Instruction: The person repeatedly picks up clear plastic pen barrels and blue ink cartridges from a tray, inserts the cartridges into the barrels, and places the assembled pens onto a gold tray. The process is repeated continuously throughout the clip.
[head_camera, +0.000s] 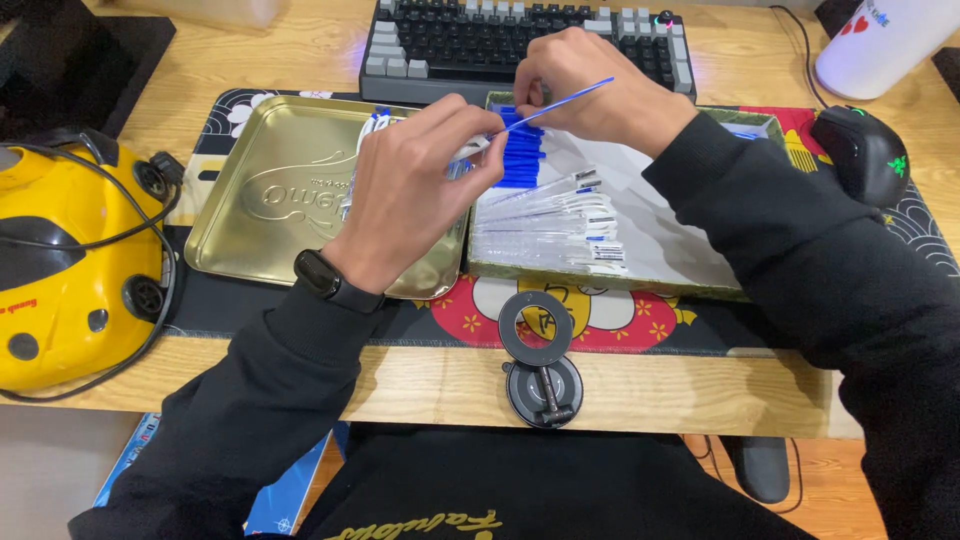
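Hidden behind the left hand (415, 185): part of the embossed gold metal tray (260, 200); cut off at top: white cylindrical container (880, 45).

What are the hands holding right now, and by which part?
Both hands hold one thin blue refill: right hand pinches its upper part, left hand grips its lower end.

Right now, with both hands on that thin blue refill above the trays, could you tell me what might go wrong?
1. The blue refill is pinched between the left hand and right hand; it looks thin, so a hard pull might bend it.
2. The clear pen barrels lie loose in the cardboard tray; the right sleeve could sweep them.
3. A dropped part might roll off the gold tin tray under the keyboard.
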